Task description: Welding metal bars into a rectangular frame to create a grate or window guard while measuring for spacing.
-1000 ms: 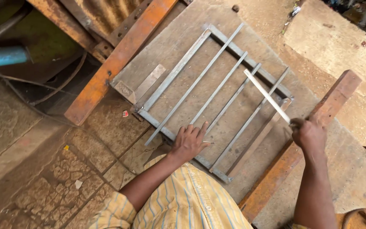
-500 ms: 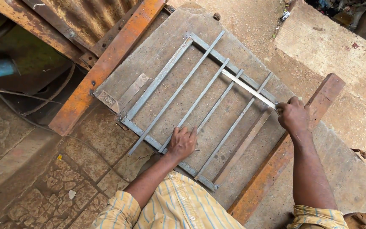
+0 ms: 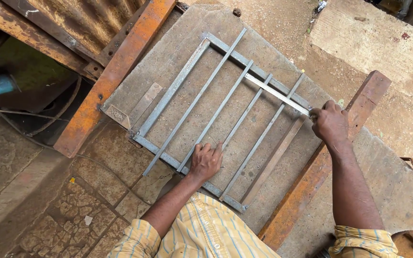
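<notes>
Down comes the flat grey steel strip (image 3: 276, 93), now laid across the grey metal bar grille (image 3: 206, 119) on the stone slab (image 3: 178, 43); right hand (image 3: 331, 123) grips its end, left hand (image 3: 205, 161) presses flat, fingers together, steadying the frame.

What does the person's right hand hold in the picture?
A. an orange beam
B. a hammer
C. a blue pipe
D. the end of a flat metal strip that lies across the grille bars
D: the right hand grips the end of the flat metal strip, which lies across the bars of the metal grille, while the left hand presses flat on the grille.
</notes>
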